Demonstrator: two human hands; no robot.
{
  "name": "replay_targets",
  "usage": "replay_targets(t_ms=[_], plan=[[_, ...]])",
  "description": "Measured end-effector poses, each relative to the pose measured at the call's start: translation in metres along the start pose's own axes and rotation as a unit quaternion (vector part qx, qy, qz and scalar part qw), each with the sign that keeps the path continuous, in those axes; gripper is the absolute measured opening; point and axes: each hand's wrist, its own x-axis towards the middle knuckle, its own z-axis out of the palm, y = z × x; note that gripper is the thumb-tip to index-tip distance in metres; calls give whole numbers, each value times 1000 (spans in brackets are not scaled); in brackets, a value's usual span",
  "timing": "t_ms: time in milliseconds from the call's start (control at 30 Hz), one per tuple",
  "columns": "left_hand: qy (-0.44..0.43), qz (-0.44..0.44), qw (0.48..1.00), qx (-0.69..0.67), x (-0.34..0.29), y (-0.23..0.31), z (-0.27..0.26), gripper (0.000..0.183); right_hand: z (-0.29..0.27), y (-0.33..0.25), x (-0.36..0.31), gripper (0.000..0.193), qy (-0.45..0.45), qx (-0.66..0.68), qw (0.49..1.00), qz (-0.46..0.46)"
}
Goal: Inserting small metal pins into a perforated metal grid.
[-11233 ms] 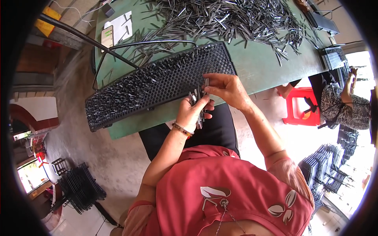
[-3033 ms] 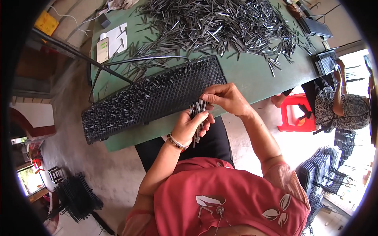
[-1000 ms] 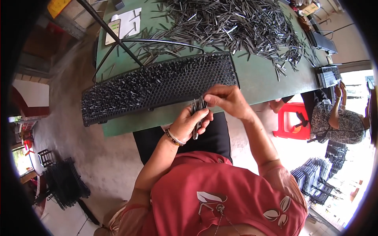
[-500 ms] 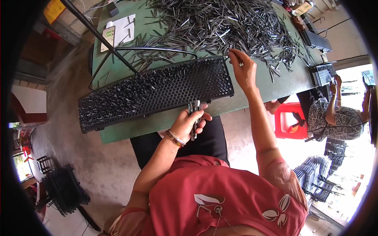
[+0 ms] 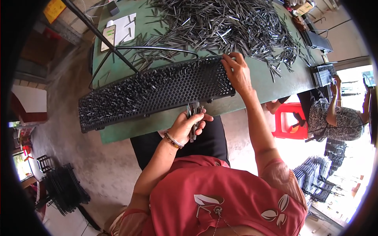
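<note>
A long black perforated metal rack [image 5: 185,84] lies tilted along the green table's near edge. Dark thin strips [image 5: 118,94] stand upright in its holes, densely on the left and sparser to the right. Below its near edge, my left hand [image 5: 187,126] is closed round a small bundle of the same thin strips [image 5: 193,122]. My right hand [image 5: 238,72] is over the rack's far right corner, fingers bent and pressed together; whatever is between the fingertips is hidden. Just beyond it, a big heap of loose strips [image 5: 220,27] covers the far part of the table.
A black bent-rod frame [image 5: 114,49] rises behind the rack's left half. A phone [image 5: 108,38] and white paper [image 5: 128,25] lie at the green table's [image 5: 118,135] far left. At right, another person [image 5: 334,118] works near a red plastic stool [image 5: 290,122].
My right hand has moved from the heap's near edge slightly left and nearer, onto the rack's right corner. My left hand keeps its bundle, almost in the same place.
</note>
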Motion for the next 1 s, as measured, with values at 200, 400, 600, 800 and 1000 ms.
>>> replay_targets(t_ms=[200, 400, 600, 800, 1000], plan=[[-20, 56, 998, 15, -3, 9, 3, 17, -37, -59, -16, 17, -160, 281, 929, 181], [-41, 83, 992, 87, -10, 11, 3, 19, -38, -102, -32, 21, -322, 437, 803, 247], [-2, 70, 997, 23, -13, 6, 2, 21, -31, -103, -40, 24, -292, 439, 796, 296], [9, 58, 998, 19, -9, 5, -4, 25, -27, -90, -30, 23, -245, 462, 773, 359], [59, 66, 996, -16, -2, 3, -10, 20, -13, -71, 11, 23, -110, 430, 837, 321]])
